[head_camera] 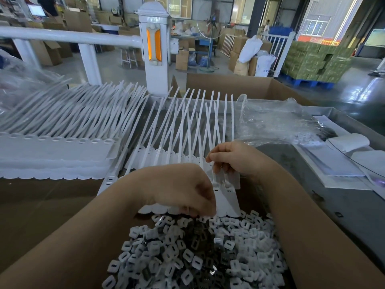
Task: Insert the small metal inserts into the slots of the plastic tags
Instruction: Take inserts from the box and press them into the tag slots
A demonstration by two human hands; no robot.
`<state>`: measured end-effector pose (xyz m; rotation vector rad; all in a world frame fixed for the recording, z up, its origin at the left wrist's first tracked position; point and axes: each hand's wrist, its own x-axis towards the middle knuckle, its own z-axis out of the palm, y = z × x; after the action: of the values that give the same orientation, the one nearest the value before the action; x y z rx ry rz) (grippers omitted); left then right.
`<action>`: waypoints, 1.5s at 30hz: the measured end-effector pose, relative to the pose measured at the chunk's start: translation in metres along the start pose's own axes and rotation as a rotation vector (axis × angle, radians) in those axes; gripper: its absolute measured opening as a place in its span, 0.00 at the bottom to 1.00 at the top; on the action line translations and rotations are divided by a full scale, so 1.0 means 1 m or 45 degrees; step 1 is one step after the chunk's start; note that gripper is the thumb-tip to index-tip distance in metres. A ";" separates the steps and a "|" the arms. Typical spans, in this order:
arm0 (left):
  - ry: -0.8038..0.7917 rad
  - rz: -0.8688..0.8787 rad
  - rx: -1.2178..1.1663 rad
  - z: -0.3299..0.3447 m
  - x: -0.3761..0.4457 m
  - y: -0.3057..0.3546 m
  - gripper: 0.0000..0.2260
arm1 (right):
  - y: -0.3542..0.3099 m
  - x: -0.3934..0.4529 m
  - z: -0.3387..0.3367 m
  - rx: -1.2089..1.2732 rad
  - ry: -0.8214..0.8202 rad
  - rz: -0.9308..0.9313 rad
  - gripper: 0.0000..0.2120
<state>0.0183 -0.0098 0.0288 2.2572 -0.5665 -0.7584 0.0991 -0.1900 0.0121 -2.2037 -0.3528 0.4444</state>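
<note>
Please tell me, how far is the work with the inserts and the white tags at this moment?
Done: cannot tell; the stacked tag sheets at the left may be finished or waiting. In hand: the right hand pinches a strap on the front tag strip, while the left hand works at its lower edge, fingertips hidden. Left: a large pile of inserts remains in the cardboard box, so much work seems to remain.

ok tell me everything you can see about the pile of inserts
The inserts lie in a loose heap at the near middle, between the forearms. Each is a small, squarish piece with rounded corners and a slot through its middle; most look white, some dark grey. They lie at all angles. The left hand dips fingers into the far edge, beside the tags.
</note>
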 end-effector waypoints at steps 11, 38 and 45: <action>0.695 -0.174 -1.137 0.005 0.014 -0.019 0.05 | 0.003 -0.010 -0.010 0.134 -0.337 -0.148 0.07; 0.658 -0.135 -1.175 -0.001 0.011 -0.020 0.05 | -0.004 -0.008 -0.002 0.141 -0.181 -0.061 0.04; 0.560 -0.167 -1.170 -0.002 0.011 -0.023 0.11 | -0.005 -0.009 -0.002 0.074 -0.223 -0.057 0.06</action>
<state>0.0319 0.0001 0.0100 1.5139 0.1430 -0.4190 0.0917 -0.1913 0.0190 -2.1021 -0.4761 0.6176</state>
